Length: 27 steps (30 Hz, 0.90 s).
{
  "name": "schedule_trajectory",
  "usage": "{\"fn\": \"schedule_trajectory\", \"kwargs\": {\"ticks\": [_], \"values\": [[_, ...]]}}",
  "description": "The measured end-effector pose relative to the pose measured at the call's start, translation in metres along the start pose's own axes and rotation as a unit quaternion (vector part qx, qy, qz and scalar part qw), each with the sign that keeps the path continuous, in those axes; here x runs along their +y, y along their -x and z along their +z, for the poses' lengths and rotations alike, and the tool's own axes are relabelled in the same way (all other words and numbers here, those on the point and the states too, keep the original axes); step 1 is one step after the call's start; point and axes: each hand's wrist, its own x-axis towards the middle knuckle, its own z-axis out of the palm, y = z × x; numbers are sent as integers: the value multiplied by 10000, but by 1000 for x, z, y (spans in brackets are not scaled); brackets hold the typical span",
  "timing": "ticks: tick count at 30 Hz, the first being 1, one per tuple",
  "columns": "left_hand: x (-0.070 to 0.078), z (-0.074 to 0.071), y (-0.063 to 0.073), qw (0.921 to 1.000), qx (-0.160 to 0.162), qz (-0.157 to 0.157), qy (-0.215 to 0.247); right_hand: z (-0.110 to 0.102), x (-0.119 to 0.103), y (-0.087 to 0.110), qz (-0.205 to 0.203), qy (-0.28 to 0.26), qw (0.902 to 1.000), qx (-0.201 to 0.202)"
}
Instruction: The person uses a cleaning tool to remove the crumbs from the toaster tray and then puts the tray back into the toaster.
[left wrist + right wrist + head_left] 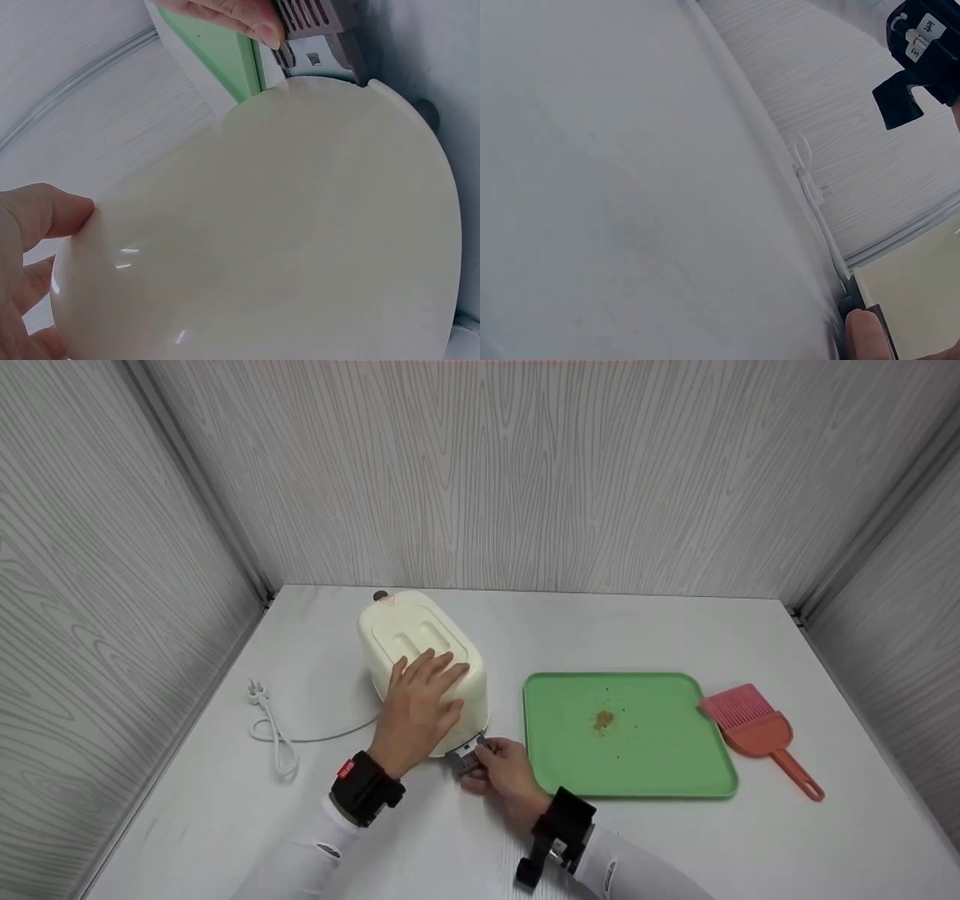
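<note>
A cream toaster (409,619) with two slots in its top stands left of the table's middle. My left hand (416,712) rests on the near end of its top, fingers spread over the surface. In the left wrist view, the thumb touches the top edge of the toaster (262,225). Low at the toaster's near end, my right hand (506,772) pinches the grey slotted handle of a crumb tray (466,757) between thumb and fingers. A strip of pale metal shows between that grey handle (311,19) and the toaster's base in the left wrist view.
Right of the toaster lies a green tray (570,765) with brown crumbs and dark specks on it. A red dustpan with a pink brush (757,731) leans over its right edge. The toaster's white cord and plug (259,694) lie at left. Grey panels enclose the table.
</note>
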Motion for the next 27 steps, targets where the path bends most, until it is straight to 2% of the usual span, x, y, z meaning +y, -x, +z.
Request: {"fn": "schedule_trajectory", "kwargs": {"ticks": [18,27], "values": [[1,0,0,10000,-27,-49,37,4,-3,-7,127,-108,9998,-129],[1,0,0,10000,50,-12,58,8,-3,-13,86,133,9999,-55]]}}
